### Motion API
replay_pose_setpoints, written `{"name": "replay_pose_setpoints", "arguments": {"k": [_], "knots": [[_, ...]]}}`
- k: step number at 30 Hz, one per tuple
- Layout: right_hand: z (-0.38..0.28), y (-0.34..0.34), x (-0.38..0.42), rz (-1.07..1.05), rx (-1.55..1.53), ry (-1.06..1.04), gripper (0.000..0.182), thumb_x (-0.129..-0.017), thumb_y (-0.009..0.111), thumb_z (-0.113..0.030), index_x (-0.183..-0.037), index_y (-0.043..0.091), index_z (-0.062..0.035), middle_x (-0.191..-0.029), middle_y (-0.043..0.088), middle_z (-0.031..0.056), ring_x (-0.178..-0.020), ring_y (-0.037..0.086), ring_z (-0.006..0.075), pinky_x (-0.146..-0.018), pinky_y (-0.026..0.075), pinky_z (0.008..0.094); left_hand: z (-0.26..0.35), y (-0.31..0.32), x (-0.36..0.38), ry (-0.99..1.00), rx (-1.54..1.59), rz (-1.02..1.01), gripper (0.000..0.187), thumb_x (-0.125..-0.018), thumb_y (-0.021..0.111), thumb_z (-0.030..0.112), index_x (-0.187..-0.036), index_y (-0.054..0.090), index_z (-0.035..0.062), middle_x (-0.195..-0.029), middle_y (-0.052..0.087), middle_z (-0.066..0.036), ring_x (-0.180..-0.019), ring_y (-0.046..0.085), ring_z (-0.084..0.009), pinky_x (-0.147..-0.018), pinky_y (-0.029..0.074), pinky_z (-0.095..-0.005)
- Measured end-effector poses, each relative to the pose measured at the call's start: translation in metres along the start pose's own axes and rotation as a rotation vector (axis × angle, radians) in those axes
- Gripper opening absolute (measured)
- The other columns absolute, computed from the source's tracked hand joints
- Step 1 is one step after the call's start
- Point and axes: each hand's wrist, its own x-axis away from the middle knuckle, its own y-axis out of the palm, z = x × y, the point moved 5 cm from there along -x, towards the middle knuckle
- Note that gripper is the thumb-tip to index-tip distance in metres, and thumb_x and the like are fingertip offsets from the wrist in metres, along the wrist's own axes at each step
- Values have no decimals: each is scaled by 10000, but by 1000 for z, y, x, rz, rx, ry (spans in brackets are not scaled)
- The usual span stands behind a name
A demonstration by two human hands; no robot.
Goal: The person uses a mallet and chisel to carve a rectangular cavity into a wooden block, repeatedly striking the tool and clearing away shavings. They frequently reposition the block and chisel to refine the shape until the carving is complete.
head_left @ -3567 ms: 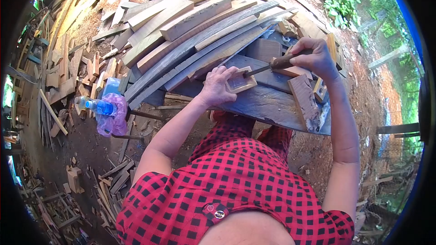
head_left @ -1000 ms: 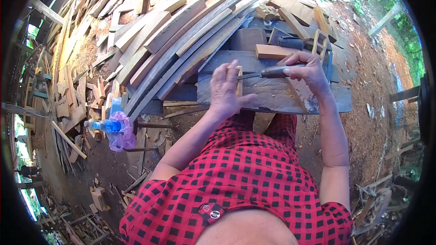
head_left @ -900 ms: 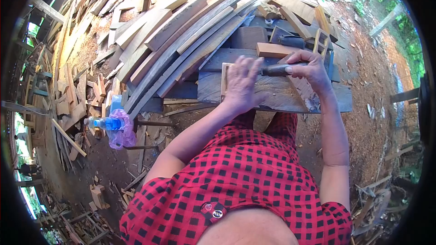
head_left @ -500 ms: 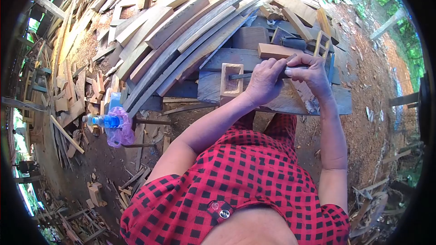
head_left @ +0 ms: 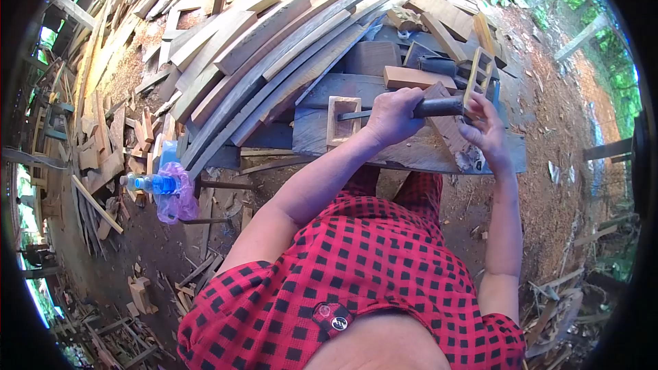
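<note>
In the head view, my left hand point(head_left: 396, 118) is closed around a chisel point(head_left: 439, 107) with a thick dark handle. Its narrow blade points left, with the tip inside the hollow of a small wooden block point(head_left: 334, 130). That block has a rectangular recess and sits on the grey plank worktop point(head_left: 312, 133). My right hand point(head_left: 488, 129) is by the butt end of the handle, its fingers apart. Just beyond its fingertips stands a small wooden frame with openings point(head_left: 480, 72).
A reddish wooden block point(head_left: 418, 78) and a dark cylinder point(head_left: 439, 64) lie behind the chisel. Long boards point(head_left: 274, 68) are stacked along the left and far side. Bottles with a purple plastic bag point(head_left: 177, 192) stand at left. Offcuts and shavings litter the ground.
My right hand has come off the chisel, dropped slightly and opened, uncovering the dark handle. My left hand keeps its grip, and the blade tip stays in the block's recess.
</note>
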Motion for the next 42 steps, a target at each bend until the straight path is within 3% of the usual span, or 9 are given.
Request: {"name": "replay_pose_setpoints", "arguments": {"k": [5,9,17,20,24,29,36,40,42], "knots": [[68,-12,37,87,953,56,992,-614,839,-407,-1414,368,-56,-1300,464,203,-1235,443,375,-1054,358,437,2,-1,1,28,20,34,263,-655,725,151,-862,578,84,-800,606,-127,-768,625,-342,-662,492,-426],[94,2,44,104,649,110,1049,-599,840,-399,-1439,307,-69,-1289,466,229,-1204,455,399,-1034,360,473,0,-1,2,20,39,43,269,-654,729,142,-870,580,84,-799,604,-130,-764,623,-345,-657,492,-420],[88,23,50,254,806,80,1036,-561,847,-358,-1403,321,-60,-1174,540,238,-1105,515,398,-951,417,475,1,0,2,34,39,57,259,-657,725,142,-860,577,77,-799,605,-132,-766,621,-347,-657,488,-418],[113,19,47,294,26,200,669,-614,771,-248,-1189,544,8,-1031,629,164,-922,635,272,-769,519,387,1,-1,2,35,28,54,256,-657,724,148,-855,578,77,-799,607,-131,-770,620,-348,-660,487,-418],[60,-1,66,312,-743,213,538,-670,699,-197,-1155,565,-6,-993,625,152,-802,644,199,-660,539,272,0,1,3,10,26,26,271,-647,734,152,-857,580,79,-798,607,-133,-773,619,-349,-661,487,-418],[-34,-45,79,692,-676,-268,755,-660,681,-286,-1278,408,51,-1075,567,196,-916,600,250,-727,527,337,4,-1,5,44,42,33,278,-635,740,146,-854,582,78,-790,603,-135,-767,617,-347,-655,482,-417],[-10,29,88,209,-343,102,668,-627,692,-220,-1216,470,2,-994,575,107,-847,594,198,-748,510,341,0,-1,11,74,-15,-6,286,-622,737,169,-841,573,87,-782,610,-113,-758,632,-329,-662,502,-423],[-27,-3,91,297,-713,66,638,-636,680,-229,-1192,483,14,-972,567,105,-816,579,208,-724,494,345,-1,-10,11,70,31,43,278,-621,732,159,-840,576,87,-780,608,-116,-757,631,-326,-659,502,-417],[-45,-29,94,636,-883,-280,627,-647,668,-220,-1191,475,27,-981,558,120,-801,572,213,-685,492,339,-1,-9,13,71,75,29,292,-613,738,112,-860,590,67,-786,611,-139,-762,628,-347,-639,484,-390]]}}
